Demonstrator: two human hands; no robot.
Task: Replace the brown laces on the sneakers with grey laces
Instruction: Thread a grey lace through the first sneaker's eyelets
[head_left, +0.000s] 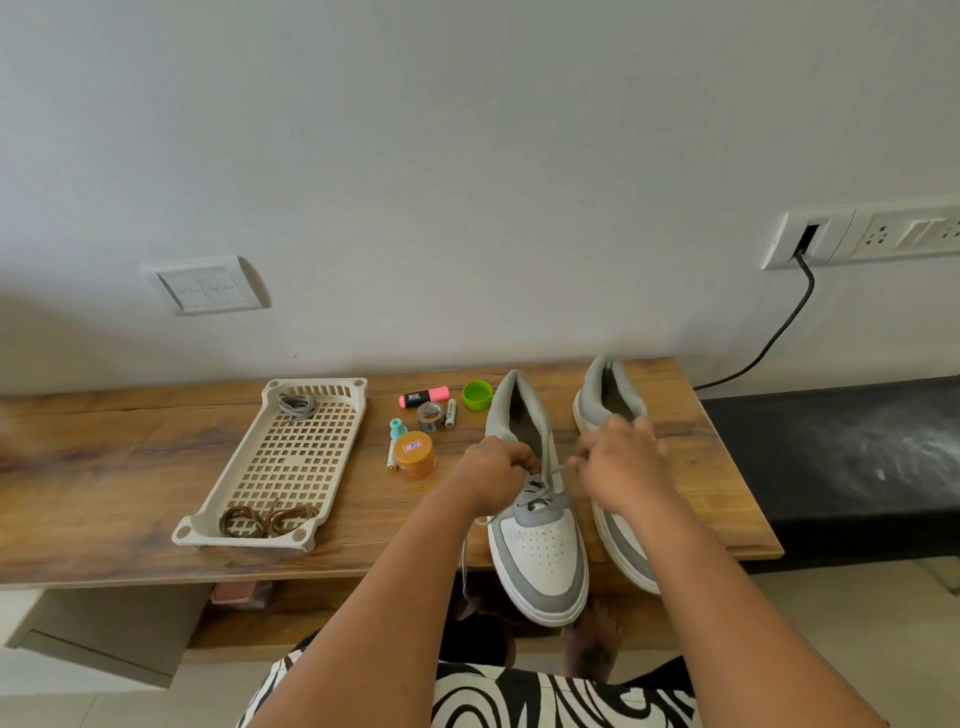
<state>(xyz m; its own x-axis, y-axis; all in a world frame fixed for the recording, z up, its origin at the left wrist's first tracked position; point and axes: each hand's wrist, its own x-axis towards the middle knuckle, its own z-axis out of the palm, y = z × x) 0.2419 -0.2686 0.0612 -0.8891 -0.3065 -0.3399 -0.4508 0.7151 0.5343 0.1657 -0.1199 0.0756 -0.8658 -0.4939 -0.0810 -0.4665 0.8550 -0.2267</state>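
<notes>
A: Grey lace (546, 470) is pinched by left hand (493, 470) and right hand (621, 462) over the sneaker (537, 525) on the tabletop (104, 499).
B: Writing on the highlighter (423, 397) cannot be read.

Pink highlighter (423, 397); green cap (477, 395)

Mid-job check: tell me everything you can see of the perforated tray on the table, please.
The tray is a cream, plastic-looking rectangular basket with a grid of square holes in its floor, a slotted far wall, a low raised rim and round holes at its corners. It lies flat on the wooden table, left of the sneakers, angled so its near end sits further left. A small coil of grey laces rests at its far end, a bundle of brown laces at its near end. Neither hand touches it.
</notes>
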